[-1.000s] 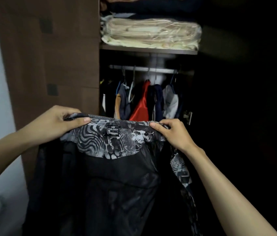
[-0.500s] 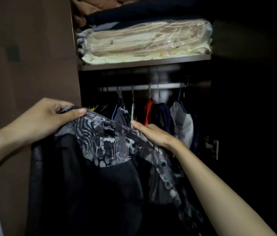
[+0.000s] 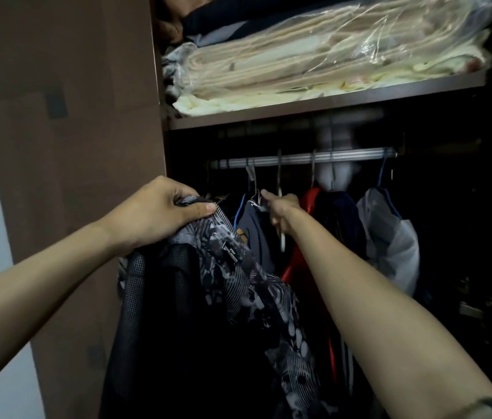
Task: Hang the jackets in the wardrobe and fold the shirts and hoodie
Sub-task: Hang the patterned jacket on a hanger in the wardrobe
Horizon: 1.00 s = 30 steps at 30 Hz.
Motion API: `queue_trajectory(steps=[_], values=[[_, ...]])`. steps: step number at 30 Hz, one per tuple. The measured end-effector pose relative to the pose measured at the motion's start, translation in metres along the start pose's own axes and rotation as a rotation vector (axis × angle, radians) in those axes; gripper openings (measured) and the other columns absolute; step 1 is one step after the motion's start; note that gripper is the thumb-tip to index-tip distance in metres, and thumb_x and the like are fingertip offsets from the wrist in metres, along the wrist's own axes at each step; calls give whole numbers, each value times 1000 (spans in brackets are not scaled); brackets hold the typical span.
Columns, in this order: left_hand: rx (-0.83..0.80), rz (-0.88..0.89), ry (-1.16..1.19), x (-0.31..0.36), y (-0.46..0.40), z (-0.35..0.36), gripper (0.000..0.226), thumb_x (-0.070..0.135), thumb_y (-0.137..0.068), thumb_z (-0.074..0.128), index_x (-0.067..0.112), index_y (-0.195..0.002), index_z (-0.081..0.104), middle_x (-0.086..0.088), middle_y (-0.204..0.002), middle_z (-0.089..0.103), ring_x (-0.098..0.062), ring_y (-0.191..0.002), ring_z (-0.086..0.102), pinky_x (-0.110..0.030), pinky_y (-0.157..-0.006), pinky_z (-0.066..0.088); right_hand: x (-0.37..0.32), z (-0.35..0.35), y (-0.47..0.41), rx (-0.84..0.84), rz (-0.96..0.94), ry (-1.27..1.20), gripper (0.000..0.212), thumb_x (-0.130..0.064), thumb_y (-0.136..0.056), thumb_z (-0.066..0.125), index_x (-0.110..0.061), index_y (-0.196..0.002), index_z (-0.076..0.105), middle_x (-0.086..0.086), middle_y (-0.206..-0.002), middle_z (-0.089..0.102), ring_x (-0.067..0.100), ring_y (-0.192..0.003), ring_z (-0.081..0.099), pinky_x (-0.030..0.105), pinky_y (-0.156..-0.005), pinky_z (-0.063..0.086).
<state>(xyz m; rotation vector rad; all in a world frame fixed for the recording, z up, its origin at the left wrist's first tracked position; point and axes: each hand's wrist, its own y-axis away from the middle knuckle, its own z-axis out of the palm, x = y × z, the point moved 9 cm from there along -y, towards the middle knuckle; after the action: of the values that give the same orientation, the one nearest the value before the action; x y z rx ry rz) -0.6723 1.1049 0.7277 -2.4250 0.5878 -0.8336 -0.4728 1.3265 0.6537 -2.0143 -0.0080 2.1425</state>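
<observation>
One patterned grey-black jacket [image 3: 238, 285] hangs from your left hand [image 3: 160, 213], gripped at the collar below the rail [image 3: 302, 160]. Your right hand [image 3: 281, 210] curls around a white hanger [image 3: 281, 237] beneath that rail, among crowded hung clothes [image 3: 387, 237].

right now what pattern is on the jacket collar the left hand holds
A black, grey and white swirling line print on the jacket, gripped by the left hand; head view.

Left hand [image 3: 160, 213]: grips the collar of a patterned grey-black jacket [image 3: 238, 285] hanging beside the wardrobe door [image 3: 72, 131]. Right hand [image 3: 281, 210]: reaches among hung clothes, fingers around a white hanger [image 3: 282, 237] under the rail [image 3: 299, 160]. Shelf [image 3: 329, 107]: bagged bedding [image 3: 314, 65].
</observation>
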Motion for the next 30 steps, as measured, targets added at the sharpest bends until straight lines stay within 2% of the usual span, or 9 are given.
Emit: queue_trajectory(steps=[3, 6, 8, 13, 16, 22, 24, 26, 30], values=[[-16, -52, -13, -18, 3, 1, 33, 43, -89, 70, 12, -83, 79, -4, -79, 78, -21, -84, 76, -41, -78, 59, -2, -15, 15, 33, -103, -15, 45, -38, -100, 62, 5, -115, 62, 1, -53, 41, 7, -23, 27, 14, -32, 21], [-27, -82, 0, -33, 6, 1, 38, 44, -89, 70, 8, -79, 76, 1, -74, 75, -13, -71, 69, -33, -65, 51, -1, -30, 42, -5, -149, -41, 40, -40, -104, 53, -4, -116, 64, -7, -42, 34, 6, -26, 27, 16, -33, 21], [-20, -91, -1, -38, 8, -1, 49, 47, -88, 70, 0, -77, 68, -1, -66, 61, -11, -64, 52, -30, -61, 38, 2, -37, 80, -88, -189, -66, 36, -43, -104, 53, -9, -111, 63, -10, -42, 32, 5, -31, 26, 16, -33, 20], [-32, -110, -35, -43, 24, -8, 44, 46, -89, 71, 3, -79, 71, -8, -70, 68, -9, -66, 53, -27, -62, 39, 51, -59, 159, -171, -87, 135, 60, -45, -92, 71, 0, -129, 61, -3, -56, 40, 9, -41, 39, 22, -38, 35], [-67, -86, -66, -34, 33, -4, 56, 55, -85, 70, -1, -85, 70, -20, -77, 70, -13, -67, 53, -28, -64, 39, 48, -76, 186, -86, -114, 149, 53, -50, -93, 67, -3, -119, 68, -7, -52, 29, 6, -38, 28, 20, -35, 25], [-102, -110, -60, -32, 49, 2, 62, 60, -79, 71, -2, -78, 67, -3, -65, 60, -11, -60, 48, -26, -62, 35, 40, -91, 288, -228, -192, -26, 60, -62, -102, 35, -16, -111, 73, -1, -51, 18, 10, -37, 17, 20, -43, 12], [-111, -126, -106, -34, 54, 2, 54, 54, -82, 70, 7, -59, 56, 13, -49, 52, -3, -46, 42, -24, -56, 34, 50, -92, 320, -288, -185, -21, 60, -59, -103, 33, -16, -109, 74, 0, -52, 15, 9, -37, 16, 20, -42, 12], [-138, -136, -122, -34, 59, 1, 55, 48, -88, 70, 18, -53, 40, 6, -49, 42, -11, -47, 36, -29, -56, 28, 60, -98, 343, -299, -182, 23, 58, -56, -104, 35, -16, -105, 76, 1, -51, 16, 8, -36, 17, 18, -41, 15], [-161, -247, 42, -42, 78, -10, 36, 47, -81, 77, 12, -74, 71, -8, -63, 58, -20, -57, 50, -27, -57, 43, 74, -132, 375, -251, -172, 157, 55, -55, -101, 40, -15, -99, 79, 1, -51, 17, 6, -39, 19, 14, -43, 16]])
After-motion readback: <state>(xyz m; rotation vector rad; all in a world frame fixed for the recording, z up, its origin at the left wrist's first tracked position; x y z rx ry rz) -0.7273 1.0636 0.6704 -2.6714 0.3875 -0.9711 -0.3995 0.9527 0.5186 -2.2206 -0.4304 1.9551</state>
